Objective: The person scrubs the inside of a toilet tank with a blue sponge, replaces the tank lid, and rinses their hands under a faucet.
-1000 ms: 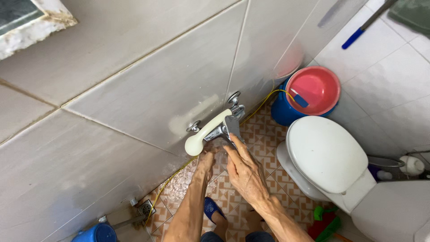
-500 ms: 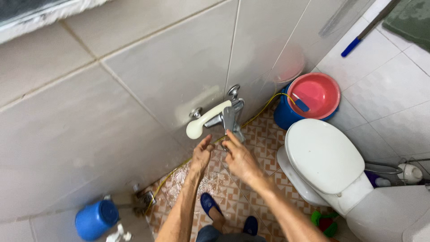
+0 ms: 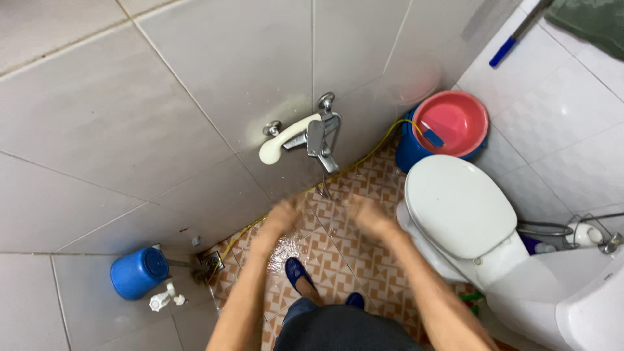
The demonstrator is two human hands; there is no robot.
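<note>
Two bare hands, left [image 3: 284, 216] and right [image 3: 368, 214], blurred, apart, empty, forearms outstretched below wall tap [image 3: 320, 138]

View from above into a small tiled bathroom. Two bare forearms reach forward; the left hand [image 3: 286, 218] and the right hand [image 3: 369, 214] are blurred, spread apart and empty, below a metal wall tap [image 3: 318, 140]. A cream shower handset [image 3: 286, 140] rests across the tap. A thin stream of water falls from the spout between the hands. The patterned orange floor [image 3: 351, 253] looks wet, with blue slippers [image 3: 298, 272] visible on it. To the right stands a white toilet [image 3: 458, 208] with its lid closed. Behind it a pink basin [image 3: 455, 120] sits on a blue bucket [image 3: 409, 153]. A blue container [image 3: 136, 273] lies at the lower left, near the wall.
</note>
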